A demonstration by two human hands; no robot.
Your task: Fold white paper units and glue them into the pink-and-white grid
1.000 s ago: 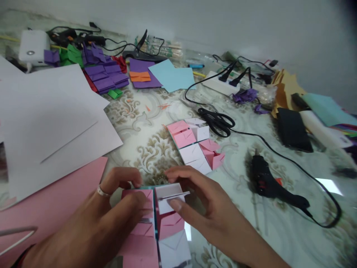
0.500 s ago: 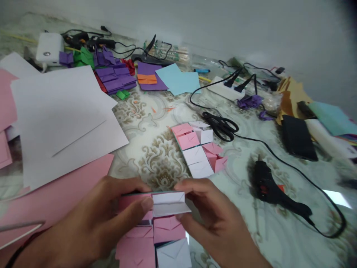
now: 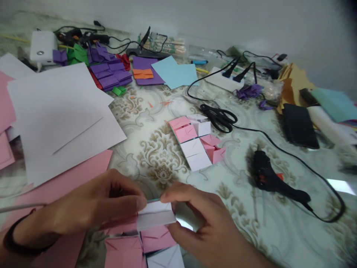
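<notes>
While left grip (image 3: 95, 208) and right grip (image 3: 206, 227) pinch folded paper (image 3: 154, 216), patterned table (image 3: 156, 156), pale wall (image 3: 195, 18).

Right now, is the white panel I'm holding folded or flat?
Folded: the white panel doubles over along a crease, pinched between left hand and right hand.

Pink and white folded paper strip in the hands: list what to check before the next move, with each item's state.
1. Both hands on the pink and white folded paper strip: ok; left hand and right hand pinch its top white panel.
2. Each grip closed: ok; thumb and fingers meet at the panel's upper edge.
3. Panel edges lined up: cannot tell; fingers cover them.
4. Black corded glue gun away from the hands: ok; it lies apart, to their right.
5. Black scissors out of the way: ok; they lie farther off, untouched.
</notes>
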